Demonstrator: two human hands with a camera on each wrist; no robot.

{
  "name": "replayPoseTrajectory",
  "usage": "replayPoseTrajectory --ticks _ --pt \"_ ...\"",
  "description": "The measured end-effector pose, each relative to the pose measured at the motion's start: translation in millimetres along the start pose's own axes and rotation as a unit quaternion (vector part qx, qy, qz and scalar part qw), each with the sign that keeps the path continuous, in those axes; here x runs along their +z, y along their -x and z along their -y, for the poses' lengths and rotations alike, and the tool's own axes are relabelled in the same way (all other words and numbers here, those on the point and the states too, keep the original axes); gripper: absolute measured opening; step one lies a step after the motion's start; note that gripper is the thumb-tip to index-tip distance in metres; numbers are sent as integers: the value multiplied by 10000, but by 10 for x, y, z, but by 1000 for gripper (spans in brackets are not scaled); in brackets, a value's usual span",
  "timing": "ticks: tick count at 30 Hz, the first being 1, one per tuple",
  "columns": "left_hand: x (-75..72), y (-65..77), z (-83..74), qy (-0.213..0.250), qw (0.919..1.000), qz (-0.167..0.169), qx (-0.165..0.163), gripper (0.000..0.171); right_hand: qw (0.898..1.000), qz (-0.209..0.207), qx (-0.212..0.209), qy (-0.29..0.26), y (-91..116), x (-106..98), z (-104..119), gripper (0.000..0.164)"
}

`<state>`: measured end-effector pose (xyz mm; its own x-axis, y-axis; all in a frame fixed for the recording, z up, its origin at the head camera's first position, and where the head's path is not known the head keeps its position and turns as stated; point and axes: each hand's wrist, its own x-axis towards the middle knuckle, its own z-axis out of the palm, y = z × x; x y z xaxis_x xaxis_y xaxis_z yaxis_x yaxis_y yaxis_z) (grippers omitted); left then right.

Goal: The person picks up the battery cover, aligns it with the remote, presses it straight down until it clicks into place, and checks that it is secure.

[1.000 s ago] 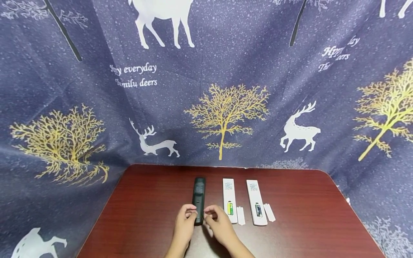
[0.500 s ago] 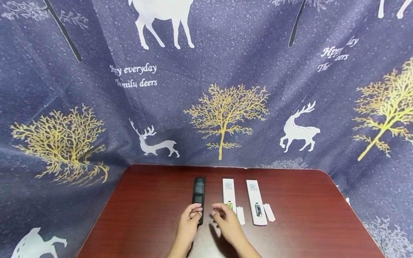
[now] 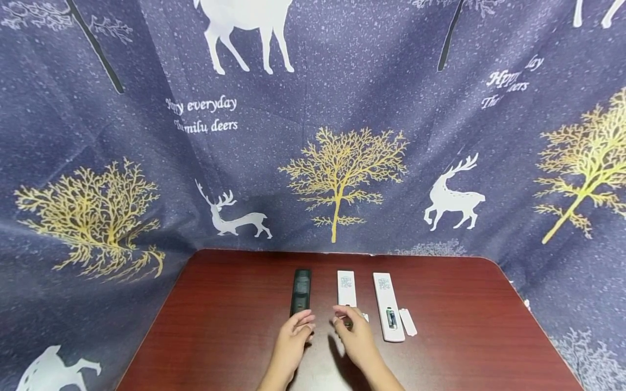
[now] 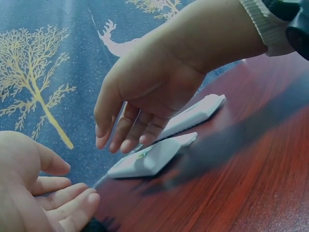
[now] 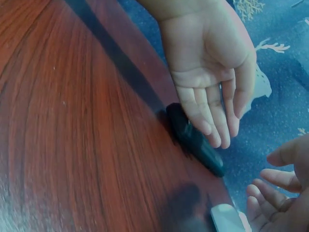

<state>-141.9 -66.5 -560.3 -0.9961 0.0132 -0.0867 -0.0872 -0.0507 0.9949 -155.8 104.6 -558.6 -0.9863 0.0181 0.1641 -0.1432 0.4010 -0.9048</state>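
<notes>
head: left hand [image 3: 292, 336] above the near end of the black remote [image 3: 301, 288], right hand [image 3: 356, 336] above the near end of the middle white remote [image 3: 346, 288]; right white remote [image 3: 386, 298] lies with battery [image 3: 392, 319] exposed, cover [image 3: 408, 322] just beside it, all on the red-brown table [image 3: 230, 315]; left wrist: both hands' fingers loose and apart, nothing gripped; right wrist: left fingers beside black remote, contact hard to tell

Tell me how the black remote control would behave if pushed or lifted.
The black remote control would probably slide rather than roll, since it lies flat on the glossy table. Its straight, hard-looking body suggests it should stay stiff when lifted.
</notes>
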Motion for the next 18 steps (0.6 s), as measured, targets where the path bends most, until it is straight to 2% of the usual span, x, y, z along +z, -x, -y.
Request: replayPoseTrajectory --ticks 3,12,18 --pt "16 0 9 27 10000 86 26 45 9999 -54 70 56 -8 -37 -18 27" --pt "52 -1 24 27 9995 297 143 46 9948 -463 201 883 -22 -161 -50 29" --pt "72 -15 46 37 9992 405 33 48 9917 -557 263 1125 -20 -254 -70 33"
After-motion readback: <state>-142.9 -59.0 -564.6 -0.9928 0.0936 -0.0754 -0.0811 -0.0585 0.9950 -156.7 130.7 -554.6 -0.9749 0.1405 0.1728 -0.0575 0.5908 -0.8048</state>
